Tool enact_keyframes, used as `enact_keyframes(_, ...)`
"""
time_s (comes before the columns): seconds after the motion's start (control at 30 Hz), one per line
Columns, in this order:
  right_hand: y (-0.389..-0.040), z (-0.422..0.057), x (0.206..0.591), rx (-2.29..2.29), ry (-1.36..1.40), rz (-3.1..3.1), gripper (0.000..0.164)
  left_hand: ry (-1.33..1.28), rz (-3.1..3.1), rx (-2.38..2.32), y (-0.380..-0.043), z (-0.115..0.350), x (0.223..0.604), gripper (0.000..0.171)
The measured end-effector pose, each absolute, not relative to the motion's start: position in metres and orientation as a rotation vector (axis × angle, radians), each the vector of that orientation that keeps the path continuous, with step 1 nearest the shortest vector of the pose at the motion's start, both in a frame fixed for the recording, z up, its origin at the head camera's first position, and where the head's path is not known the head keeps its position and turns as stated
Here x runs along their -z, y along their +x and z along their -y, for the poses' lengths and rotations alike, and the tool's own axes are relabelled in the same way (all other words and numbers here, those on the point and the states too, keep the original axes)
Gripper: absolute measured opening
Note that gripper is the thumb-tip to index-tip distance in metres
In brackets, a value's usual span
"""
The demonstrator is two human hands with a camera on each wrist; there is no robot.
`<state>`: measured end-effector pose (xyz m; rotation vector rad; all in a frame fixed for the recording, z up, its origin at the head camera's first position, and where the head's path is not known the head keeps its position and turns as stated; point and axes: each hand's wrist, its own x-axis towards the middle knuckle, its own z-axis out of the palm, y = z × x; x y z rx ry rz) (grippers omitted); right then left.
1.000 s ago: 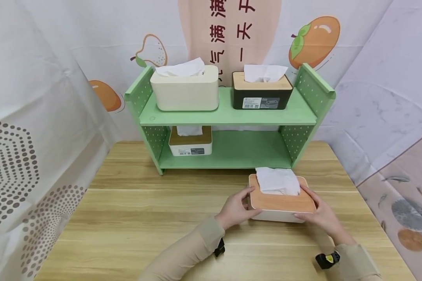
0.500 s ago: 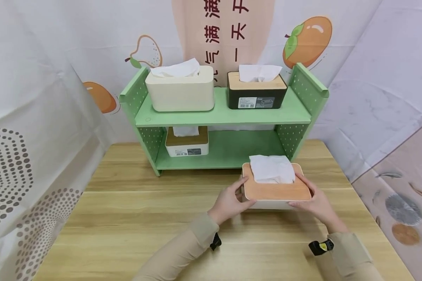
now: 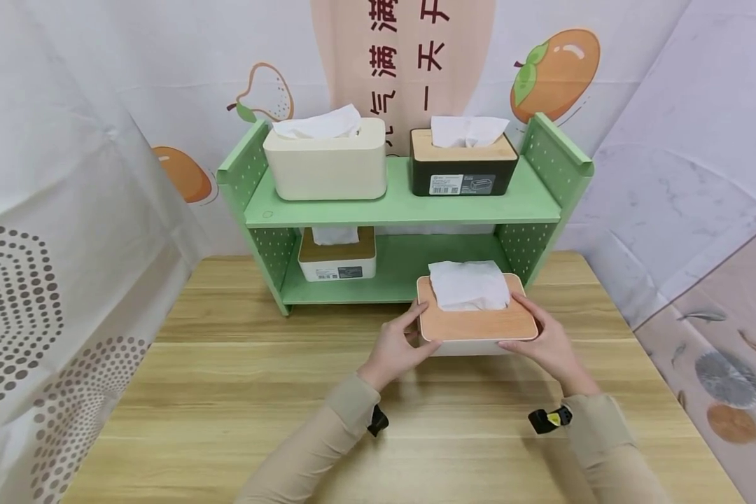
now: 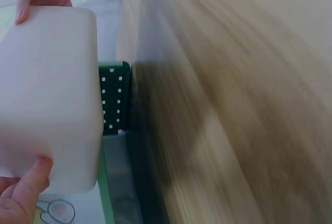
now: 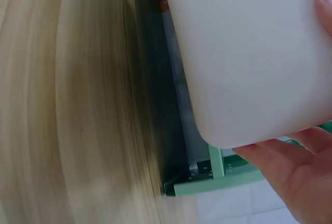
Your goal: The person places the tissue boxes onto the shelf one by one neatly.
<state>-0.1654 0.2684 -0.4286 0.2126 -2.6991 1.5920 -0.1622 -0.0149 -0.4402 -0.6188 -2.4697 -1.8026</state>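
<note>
Between both hands is a white tissue box (image 3: 472, 327) with a light wood lid and a white tissue sticking out of its slot. My left hand (image 3: 395, 346) grips its left end, thumb on the front wall. The right hand (image 3: 549, 348) holds the opposite end the same way. Both wrist views show the box's plain white side (image 4: 52, 94) raised off the wooden table (image 4: 223, 105). In the head view it overlaps the front right part of the lower shelf (image 3: 409, 269) of a green rack. Fingers behind the box are partly hidden.
On the rack's upper shelf (image 3: 397, 210) stand a large cream tissue box (image 3: 327, 168) and a black tissue box (image 3: 463, 178) with a wood lid. A smaller white tissue box (image 3: 338, 269) sits at the lower shelf's left. The rack has perforated side panels (image 3: 519, 248).
Both hands have carried the tissue box away from the person, toward the rack, and slightly left. The boxes on the rack have stayed put; the head view shifted a little.
</note>
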Motion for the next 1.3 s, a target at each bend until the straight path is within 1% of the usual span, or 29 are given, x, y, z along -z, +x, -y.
enact_keyframes(0.2, -0.178, -0.259, 0.433, -1.691, 0.227, 2.638, 0.089, -0.6, 2.426, 1.83, -0.173, 0.023, 0.44, 0.06)
enact_keyframes(0.37, -0.185, -0.255, 0.433, -1.701, 0.21, 2.632, 0.087, -0.588, 2.447, 1.792, -0.18, 0.026, 0.438, 0.06)
enact_keyframes(0.7, -0.189, -0.248, 0.429, -1.74, 0.22, 2.556, 0.081, -0.557, 2.503, 1.692, -0.186, 0.027, 0.434, 0.06)
enact_keyframes(1.07, -0.203, -0.241, 0.433, -1.683, 0.177, 2.556, 0.077, -0.518, 2.509, 1.687, -0.197, 0.029, 0.431, 0.052)
enact_keyframes(1.3, -0.214, -0.239, 0.429, -1.6, 0.222, 2.587, 0.074, -0.467, 2.558, 1.643, -0.205, 0.028, 0.427, 0.05)
